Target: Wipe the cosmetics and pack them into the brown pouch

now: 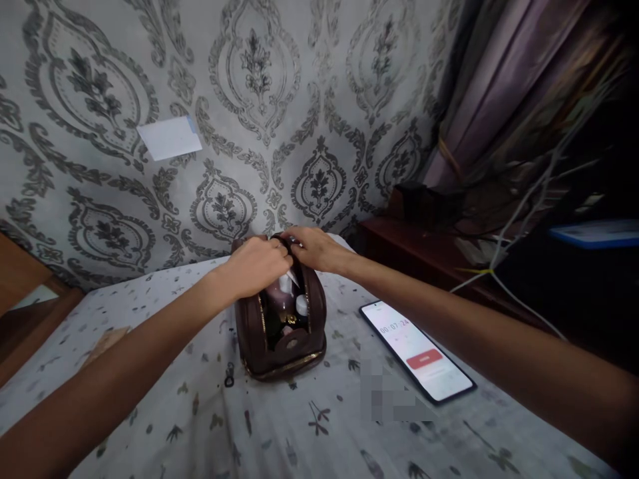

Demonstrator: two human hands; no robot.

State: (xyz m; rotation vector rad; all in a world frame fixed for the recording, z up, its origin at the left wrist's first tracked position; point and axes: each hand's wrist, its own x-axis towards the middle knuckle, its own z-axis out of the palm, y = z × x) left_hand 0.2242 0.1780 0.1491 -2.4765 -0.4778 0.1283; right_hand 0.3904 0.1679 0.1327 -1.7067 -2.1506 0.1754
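A dark brown leather zip bag stands on the bed, its gold-toothed zip undone and its mouth wide. Inside it show a shiny mauve item, a white round cap and a small gold piece. My left hand is closed at the far left part of the bag's top edge, fingers curled. Across from it, my right hand grips the far right part of the same edge with bent fingers. The fingertips of both hands are partly hidden at the bag's far end.
A phone with a lit timer screen lies right of the bag, under my right forearm. A patterned sheet covers the bed. Behind is a wallpapered wall with a white paper. White cables hang at right.
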